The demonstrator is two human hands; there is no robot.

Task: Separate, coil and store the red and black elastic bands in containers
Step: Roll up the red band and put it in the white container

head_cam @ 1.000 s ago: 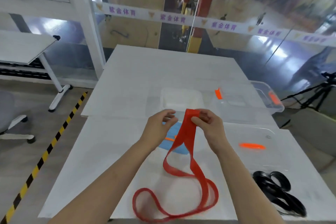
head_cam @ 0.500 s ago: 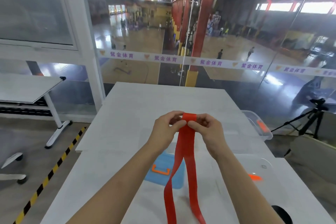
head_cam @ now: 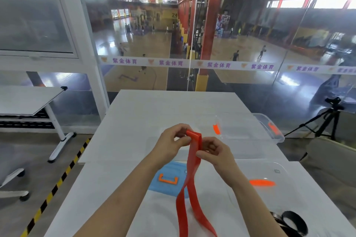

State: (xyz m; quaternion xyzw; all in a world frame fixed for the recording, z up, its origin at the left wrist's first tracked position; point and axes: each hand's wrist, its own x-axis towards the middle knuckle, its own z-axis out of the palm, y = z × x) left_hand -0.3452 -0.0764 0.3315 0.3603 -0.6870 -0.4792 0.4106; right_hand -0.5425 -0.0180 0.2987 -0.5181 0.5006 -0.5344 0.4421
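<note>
Red band (head_cam: 192, 167) is held up above the counter (head_cam: 134, 117) at its folded top end, where the first turn of a coil appears to have been started. The fold is pinched by the left hand (head_cam: 171, 142) from one side and by the right hand (head_cam: 213, 152) from the other, the fingers (head_cam: 185, 140) of both being closed on the flat strip. Two tails are seen hanging down from the fold and running out of view at the lower edge.

The strip is judged to be light, thin and limp, with some stretch; no shape is likely to be kept unless tension is maintained, and a loose coil can be expected to spring open. Hold is best taken across the full width at the rolled end, so that twisting is avoided.

Black bands (head_cam: 290, 225) are left lying on the counter at lower right, well apart from the red one. A clear container (head_cam: 277, 136) stands beyond the hands, and a blue lid (head_cam: 169, 184) lies beneath them.
</note>
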